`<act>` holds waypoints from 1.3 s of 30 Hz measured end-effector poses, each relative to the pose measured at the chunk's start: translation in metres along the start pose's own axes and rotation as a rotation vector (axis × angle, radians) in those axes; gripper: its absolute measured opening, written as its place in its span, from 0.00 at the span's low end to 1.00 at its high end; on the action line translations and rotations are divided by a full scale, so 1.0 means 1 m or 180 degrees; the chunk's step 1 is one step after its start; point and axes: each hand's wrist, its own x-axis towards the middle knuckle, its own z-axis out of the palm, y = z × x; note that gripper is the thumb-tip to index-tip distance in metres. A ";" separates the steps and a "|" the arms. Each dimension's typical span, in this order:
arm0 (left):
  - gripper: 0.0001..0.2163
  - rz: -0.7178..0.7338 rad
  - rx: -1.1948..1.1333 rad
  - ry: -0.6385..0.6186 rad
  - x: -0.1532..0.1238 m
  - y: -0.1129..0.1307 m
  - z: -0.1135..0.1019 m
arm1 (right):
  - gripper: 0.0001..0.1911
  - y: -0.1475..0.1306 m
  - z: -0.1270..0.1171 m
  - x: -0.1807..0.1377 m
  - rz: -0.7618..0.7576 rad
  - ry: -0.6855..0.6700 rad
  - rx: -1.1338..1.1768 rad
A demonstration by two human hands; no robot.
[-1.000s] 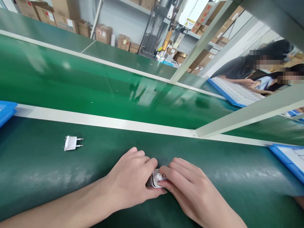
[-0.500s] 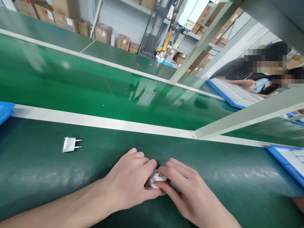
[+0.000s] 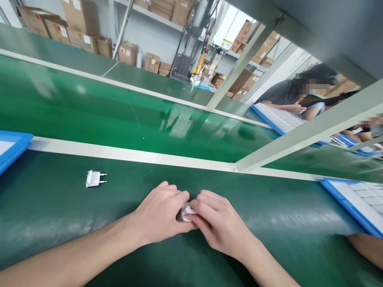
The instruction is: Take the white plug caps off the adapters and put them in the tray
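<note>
Our left grip (image 3: 163, 213) is closed around a small white piece (image 3: 186, 211), with the thumb on the side near us. Our right grip (image 3: 220, 225) pinches the same small white piece from its right side, thumb and finger together on it. Our fingers hide a lot of it, and we cannot tell if it touches the green tabletop (image 3: 56, 211) below.

Well to the left of the small white piece, and a bit farther from us, a white plug (image 3: 94, 179) lies on the tabletop. Its two longer pins point to the right.

Past the small white piece we see a long pale strip (image 3: 134, 154), then a shiny green belt (image 3: 104, 115). Beyond it and to its right, a pale post (image 3: 299, 129) leans up. Far to its left is a blue tray (image 3: 18, 153). Far to its right are another blue tray (image 3: 344, 201) and someone's bare arm (image 3: 366, 247). Way behind it are brown boxes (image 3: 82, 18), a machine (image 3: 182, 65) and a person in a dark top (image 3: 278, 95).
</note>
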 end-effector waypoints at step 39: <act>0.15 0.0098 -0.0234 0.0037 -0.002 0.004 -0.002 | 0.16 0.007 -0.048 0.029 0.0015 -0.1308 0.0400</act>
